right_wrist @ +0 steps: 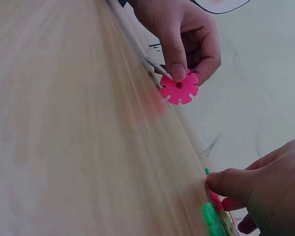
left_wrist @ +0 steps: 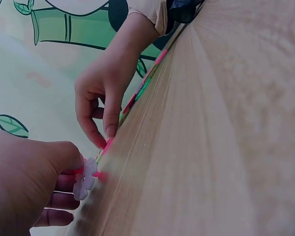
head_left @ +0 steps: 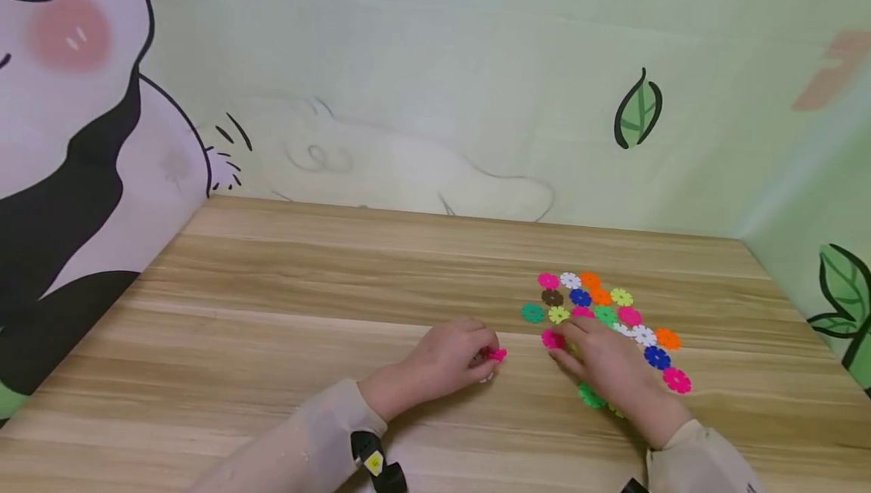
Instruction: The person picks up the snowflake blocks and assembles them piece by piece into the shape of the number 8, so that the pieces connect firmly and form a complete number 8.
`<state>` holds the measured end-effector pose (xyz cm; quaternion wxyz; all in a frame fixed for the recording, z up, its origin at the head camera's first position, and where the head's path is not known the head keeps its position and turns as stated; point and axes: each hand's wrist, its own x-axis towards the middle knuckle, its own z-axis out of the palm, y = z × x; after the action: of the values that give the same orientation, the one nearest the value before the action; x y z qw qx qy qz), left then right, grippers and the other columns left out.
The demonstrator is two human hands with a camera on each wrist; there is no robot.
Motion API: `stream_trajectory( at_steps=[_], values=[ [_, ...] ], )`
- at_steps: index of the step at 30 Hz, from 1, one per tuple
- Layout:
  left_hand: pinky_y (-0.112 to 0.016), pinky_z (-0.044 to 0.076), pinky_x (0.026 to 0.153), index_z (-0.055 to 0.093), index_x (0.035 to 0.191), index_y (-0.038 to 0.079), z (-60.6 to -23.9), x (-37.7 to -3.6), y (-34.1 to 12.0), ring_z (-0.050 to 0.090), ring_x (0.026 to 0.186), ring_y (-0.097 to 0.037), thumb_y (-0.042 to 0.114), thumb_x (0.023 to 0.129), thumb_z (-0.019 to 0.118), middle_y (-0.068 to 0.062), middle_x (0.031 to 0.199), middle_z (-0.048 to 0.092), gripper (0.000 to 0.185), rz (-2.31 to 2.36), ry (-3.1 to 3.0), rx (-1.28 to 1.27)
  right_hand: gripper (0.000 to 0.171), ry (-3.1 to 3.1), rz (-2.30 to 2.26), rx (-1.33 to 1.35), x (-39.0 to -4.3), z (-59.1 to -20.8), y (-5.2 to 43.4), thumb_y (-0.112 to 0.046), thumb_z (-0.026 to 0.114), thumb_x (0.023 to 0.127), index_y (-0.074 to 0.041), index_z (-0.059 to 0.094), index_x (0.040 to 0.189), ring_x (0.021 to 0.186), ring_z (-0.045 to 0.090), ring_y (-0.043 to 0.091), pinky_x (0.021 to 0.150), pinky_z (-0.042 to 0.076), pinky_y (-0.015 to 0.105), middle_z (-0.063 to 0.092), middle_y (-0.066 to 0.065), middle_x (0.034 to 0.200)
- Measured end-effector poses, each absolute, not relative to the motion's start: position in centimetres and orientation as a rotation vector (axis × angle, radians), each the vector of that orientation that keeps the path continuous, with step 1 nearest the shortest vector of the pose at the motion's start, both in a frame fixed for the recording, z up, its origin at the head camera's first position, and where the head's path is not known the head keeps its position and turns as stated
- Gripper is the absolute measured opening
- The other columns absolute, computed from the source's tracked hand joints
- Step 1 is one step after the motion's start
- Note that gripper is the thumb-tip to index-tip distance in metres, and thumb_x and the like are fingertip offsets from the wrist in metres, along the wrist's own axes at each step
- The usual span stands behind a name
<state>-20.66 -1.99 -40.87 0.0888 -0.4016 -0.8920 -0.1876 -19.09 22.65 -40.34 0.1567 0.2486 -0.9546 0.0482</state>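
My left hand [head_left: 445,357] pinches a pink notched plastic disc [right_wrist: 180,88] between thumb and fingers, just above the table. A white notched disc [left_wrist: 85,179] is joined to it at an angle, mostly hidden in the head view. To the right, my right hand [head_left: 605,353] reaches down over the spread of coloured discs. Its thumb and index finger pinch another pink disc [head_left: 552,339] at the left edge of that spread. Under and beside this palm, several discs are partly covered, among them a green disc [head_left: 590,395].
Discs in blue, orange, white, yellow and brown lie flat around the right hand, such as an orange disc [head_left: 667,338] and a teal disc [head_left: 533,313]. The wood-grain table [head_left: 272,289] meets a painted wall [head_left: 408,85] behind and on both sides.
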Motion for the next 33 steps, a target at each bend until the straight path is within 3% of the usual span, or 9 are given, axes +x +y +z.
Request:
stream_trajectory(
  at_steps=[6,13,23,31,33],
  values=[
    [-0.016,0.044,0.064,0.067,0.086,0.016,-40.8,-20.7,-1.8,0.054,0.075,-0.006,0.026,0.087,0.069,0.006,0.082,0.065,0.01,-0.548,-2.652,-1.203,0.023,-2.753,0.238,0.65,-19.1,-40.6,22.6,-0.024,0.074,0.083,-0.011,0.07,0.101,0.079,0.065,0.016,0.065,0.056,0.03,0.068,0.0,0.09],
    [-0.015,0.043,0.063,0.067,0.085,0.016,-40.6,-20.6,-1.8,0.053,0.074,-0.006,0.026,0.087,0.069,0.006,0.082,0.065,0.01,-0.545,-2.651,-1.209,0.02,-2.645,0.198,0.712,-19.2,-40.7,22.4,-0.017,0.073,0.082,-0.007,0.069,0.1,0.061,0.063,0.014,0.051,0.049,0.023,0.071,0.003,0.085],
    [-0.017,0.044,0.064,0.067,0.085,0.015,-40.7,-20.6,-2.0,0.054,0.076,-0.007,0.024,0.088,0.068,0.006,0.082,0.065,0.009,-0.56,-2.655,-1.202,0.015,-2.587,0.168,0.662,-19.2,-40.7,22.2,-0.013,0.072,0.084,-0.007,0.07,0.097,0.067,0.069,0.019,0.054,0.054,0.028,0.074,0.004,0.084],
    [-0.015,0.04,0.063,0.067,0.085,0.016,-40.9,-20.5,-1.9,0.05,0.074,-0.006,0.022,0.088,0.067,0.007,0.077,0.06,0.007,-0.574,-2.626,-1.193,0.011,-2.858,0.809,0.47,-19.0,-39.5,21.6,-0.015,0.062,0.093,-0.011,0.067,0.102,0.061,0.049,0.008,0.055,0.046,0.02,0.065,0.001,0.082],
    [-0.015,0.038,0.061,0.067,0.084,0.015,-40.9,-20.5,-1.9,0.049,0.072,-0.007,0.021,0.088,0.067,0.006,0.075,0.059,0.007,-0.59,-2.614,-1.19,0.014,-2.91,1.069,0.476,-19.0,-39.4,21.4,-0.015,0.056,0.097,-0.01,0.065,0.106,0.059,0.053,0.009,0.054,0.048,0.021,0.063,0.002,0.081]
  ],
)
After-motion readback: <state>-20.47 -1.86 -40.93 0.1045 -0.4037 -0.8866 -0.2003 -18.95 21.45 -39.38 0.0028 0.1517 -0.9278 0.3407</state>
